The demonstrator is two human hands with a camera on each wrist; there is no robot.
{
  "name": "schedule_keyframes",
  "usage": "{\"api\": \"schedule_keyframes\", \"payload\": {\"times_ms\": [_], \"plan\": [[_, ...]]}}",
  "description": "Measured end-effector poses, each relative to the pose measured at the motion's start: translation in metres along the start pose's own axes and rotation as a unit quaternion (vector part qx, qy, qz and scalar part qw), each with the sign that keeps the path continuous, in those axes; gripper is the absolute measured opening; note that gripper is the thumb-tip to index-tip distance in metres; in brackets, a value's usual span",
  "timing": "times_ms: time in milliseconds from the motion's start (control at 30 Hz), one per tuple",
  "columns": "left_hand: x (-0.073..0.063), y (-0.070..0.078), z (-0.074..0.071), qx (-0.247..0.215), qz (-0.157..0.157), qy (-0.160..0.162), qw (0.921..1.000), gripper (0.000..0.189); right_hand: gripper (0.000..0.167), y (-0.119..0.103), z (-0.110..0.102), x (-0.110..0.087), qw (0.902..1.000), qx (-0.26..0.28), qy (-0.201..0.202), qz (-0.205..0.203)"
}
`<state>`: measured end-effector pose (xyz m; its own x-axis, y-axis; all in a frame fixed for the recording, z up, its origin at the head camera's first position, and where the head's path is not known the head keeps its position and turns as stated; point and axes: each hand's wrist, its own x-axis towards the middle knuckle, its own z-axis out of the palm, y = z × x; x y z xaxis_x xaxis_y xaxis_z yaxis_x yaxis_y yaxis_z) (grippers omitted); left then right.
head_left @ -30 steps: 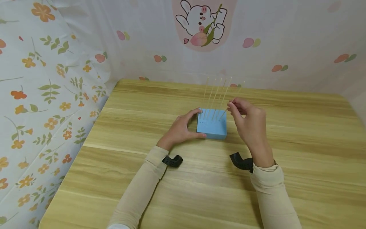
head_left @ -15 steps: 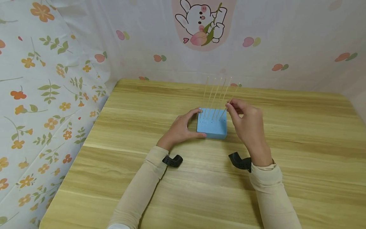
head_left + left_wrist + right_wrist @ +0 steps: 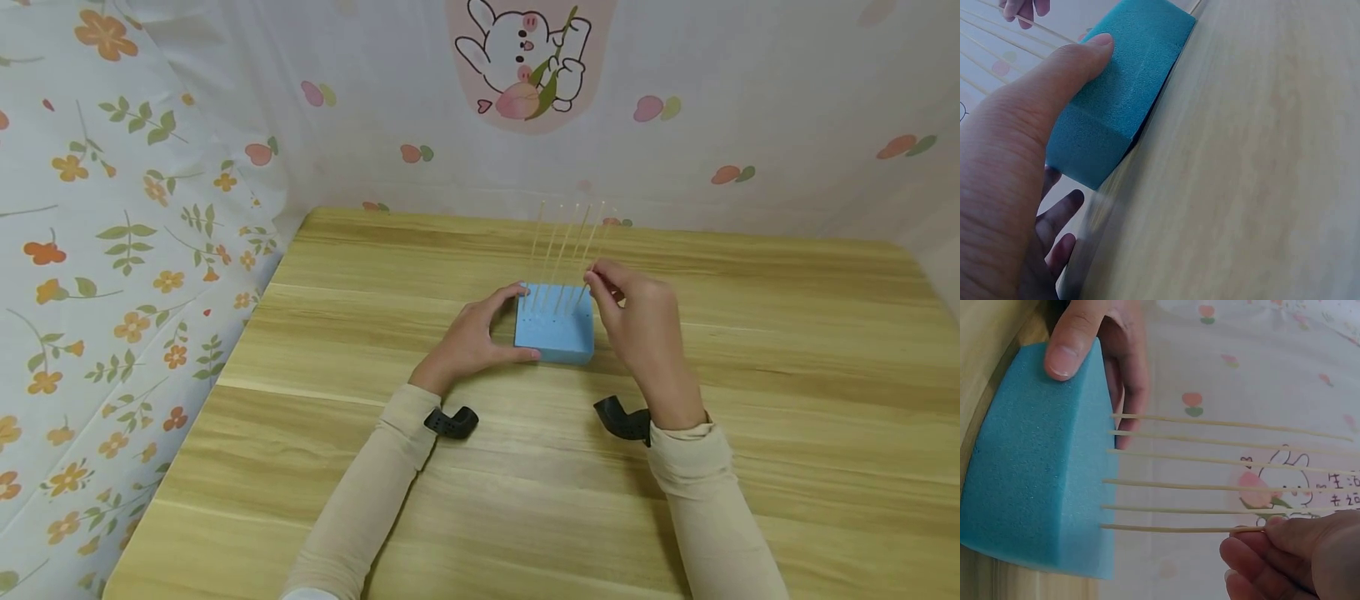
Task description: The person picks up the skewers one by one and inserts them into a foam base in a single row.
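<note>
A light blue foam block [image 3: 564,337] lies on the wooden table. My left hand [image 3: 467,335] grips its left side, the thumb pressed on the near face and a fingertip at the far edge. Several thin bamboo skewers [image 3: 1147,484] stand in a row in the block's far part. Between thumb and forefinger my right hand [image 3: 643,321] pinches another bamboo skewer [image 3: 1166,529] at the right end of that row. Its lower end meets the block's top, and it leans slightly right. Small dark holes dot the top in front of the row.
The pale wooden table [image 3: 525,517] reaches back to a white printed curtain [image 3: 360,100], with a floral one [image 3: 172,225] along the left. A black curved mount sits at each wrist, the left mount [image 3: 453,422] and the right mount [image 3: 622,418].
My right hand has shifted left with the pinched skewer, whose top has swung left so that it stands more upright. The block and my left hand stay in place.
</note>
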<state>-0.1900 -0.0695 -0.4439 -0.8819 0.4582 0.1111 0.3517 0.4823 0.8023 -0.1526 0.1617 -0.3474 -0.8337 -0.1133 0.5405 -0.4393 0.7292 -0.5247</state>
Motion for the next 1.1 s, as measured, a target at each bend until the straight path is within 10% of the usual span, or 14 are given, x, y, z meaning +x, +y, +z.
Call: {"api": "schedule_keyframes", "payload": {"times_ms": [1100], "plan": [[0.0001, 0.003, 0.0005, -0.007, -0.001, -0.001, 1.0, 0.099, 0.02, 0.003, -0.0024, 0.0007, 0.998, 0.044, -0.015, 0.043]]}}
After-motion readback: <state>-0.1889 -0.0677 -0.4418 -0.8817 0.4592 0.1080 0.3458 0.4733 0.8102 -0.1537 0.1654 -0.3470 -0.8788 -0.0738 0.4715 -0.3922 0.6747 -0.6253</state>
